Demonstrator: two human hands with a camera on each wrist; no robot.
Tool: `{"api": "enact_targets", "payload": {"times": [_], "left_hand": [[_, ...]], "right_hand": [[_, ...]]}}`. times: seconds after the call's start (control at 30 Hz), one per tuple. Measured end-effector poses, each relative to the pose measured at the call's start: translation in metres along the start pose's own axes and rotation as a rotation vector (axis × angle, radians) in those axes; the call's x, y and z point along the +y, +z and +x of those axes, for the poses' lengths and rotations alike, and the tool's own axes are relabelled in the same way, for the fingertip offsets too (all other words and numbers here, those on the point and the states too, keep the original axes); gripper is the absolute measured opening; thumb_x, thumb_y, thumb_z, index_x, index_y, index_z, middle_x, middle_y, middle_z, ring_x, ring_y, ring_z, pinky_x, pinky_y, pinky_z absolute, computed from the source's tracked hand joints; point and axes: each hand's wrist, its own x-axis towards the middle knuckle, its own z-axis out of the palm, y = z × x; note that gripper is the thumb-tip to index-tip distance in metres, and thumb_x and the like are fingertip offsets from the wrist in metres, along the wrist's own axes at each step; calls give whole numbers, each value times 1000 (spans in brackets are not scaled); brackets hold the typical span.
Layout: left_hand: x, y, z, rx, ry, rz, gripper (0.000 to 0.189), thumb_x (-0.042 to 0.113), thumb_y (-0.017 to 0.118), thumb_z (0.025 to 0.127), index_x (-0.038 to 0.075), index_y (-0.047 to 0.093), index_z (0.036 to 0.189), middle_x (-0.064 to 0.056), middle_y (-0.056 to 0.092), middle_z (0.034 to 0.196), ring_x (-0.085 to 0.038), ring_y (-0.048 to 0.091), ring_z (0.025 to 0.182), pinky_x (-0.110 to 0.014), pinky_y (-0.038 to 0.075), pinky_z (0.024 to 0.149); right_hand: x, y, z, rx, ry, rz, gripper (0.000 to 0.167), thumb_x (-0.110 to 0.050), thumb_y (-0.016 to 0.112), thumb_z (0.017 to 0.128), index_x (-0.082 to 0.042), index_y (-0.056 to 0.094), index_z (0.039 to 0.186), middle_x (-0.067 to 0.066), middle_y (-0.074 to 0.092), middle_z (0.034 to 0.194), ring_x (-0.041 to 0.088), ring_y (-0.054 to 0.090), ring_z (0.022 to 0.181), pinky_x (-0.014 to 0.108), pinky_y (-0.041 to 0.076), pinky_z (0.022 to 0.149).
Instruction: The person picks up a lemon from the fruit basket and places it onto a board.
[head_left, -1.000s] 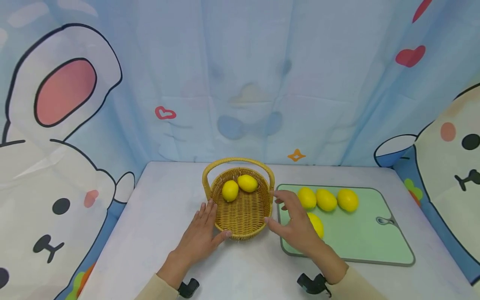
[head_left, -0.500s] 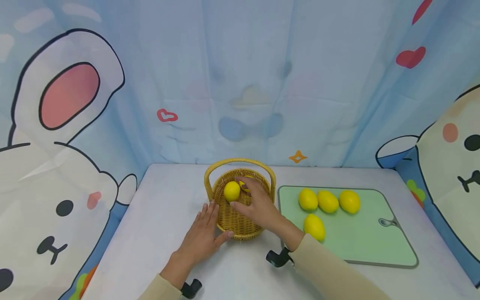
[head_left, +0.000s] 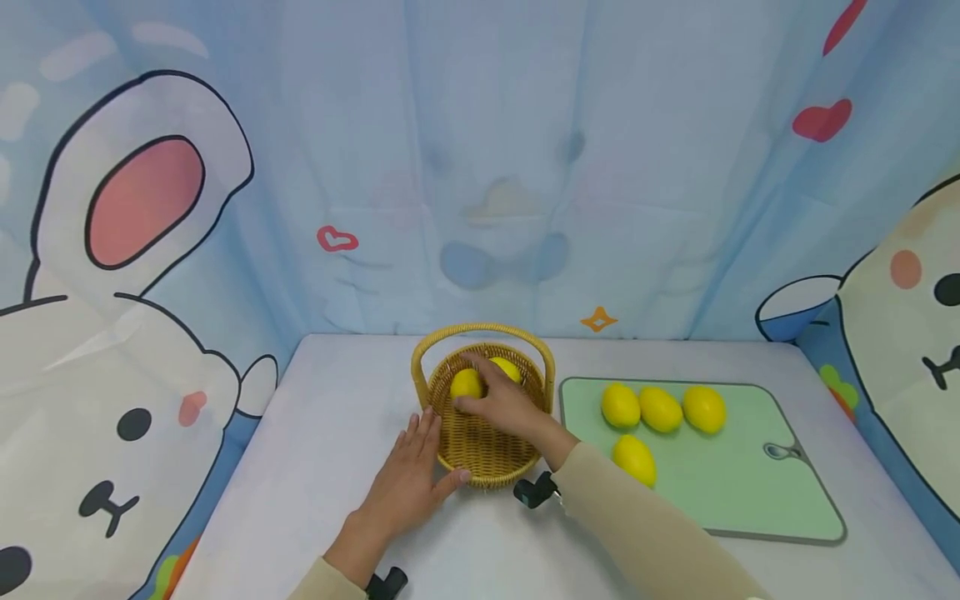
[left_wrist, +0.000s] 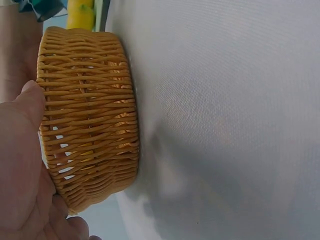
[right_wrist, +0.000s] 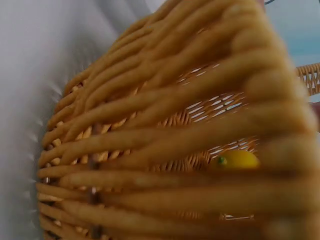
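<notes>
A yellow wicker basket [head_left: 480, 454] with an arched handle stands on the table, two lemons at its far side. My right hand [head_left: 510, 404] reaches in over the right rim, thumb and fingers around the left lemon [head_left: 465, 384]. The other lemon [head_left: 506, 368] sits partly hidden behind that hand. My left hand [head_left: 408, 475] rests against the basket's near left rim, fingers straight and thumb spread along the front; the left wrist view shows its thumb [left_wrist: 31, 97] at the rim. Through the weave in the right wrist view, a lemon [right_wrist: 239, 159] shows.
On the right lies a pale green cutting board [head_left: 750, 475] carrying several lemons [head_left: 661, 410], one nearer [head_left: 633, 460] than the rest. A printed curtain [head_left: 637, 208] hangs behind the white table [head_left: 337, 400].
My right hand has moved left from beside the basket into it, first over the right lemon, then to the left one. My left hand has stayed at the rim.
</notes>
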Motion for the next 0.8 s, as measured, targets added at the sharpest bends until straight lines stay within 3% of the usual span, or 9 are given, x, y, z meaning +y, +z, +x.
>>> {"api": "enact_targets", "payload": {"times": [0.2,0.47,0.67,0.8], "left_hand": [[0,1,0,10,6,4,94,63,53,104,1,22,167,-18,12,176,-38,10,164,-57,20,131],[0,0,-1,10,10,13,95,64,52,104,1,21,168,-18,13,176,-39,12,164,-56,20,131],[0,0,-1,3,8,12,97,68,49,103,2,20,168,-17,12,176,-38,12,164,-56,20,131],[0,-1,-1,-3,10,15,99,71,46,103,1,19,168,-17,11,177,-39,11,164,-56,20,131]], "right_hand": [[5,7,7,-15,15,-56,77,-31,74,98,-23,36,165,8,47,163,30,58,131,52,52,108],[12,11,8,-63,7,-65,76,-11,79,93,-15,44,160,14,56,154,36,56,138,57,48,114],[17,14,5,-150,-47,-64,76,-16,84,92,-9,47,158,15,59,149,33,59,133,55,49,113],[17,16,4,-213,-62,-78,76,-24,84,92,-13,48,158,13,56,154,30,57,134,53,48,114]]}}
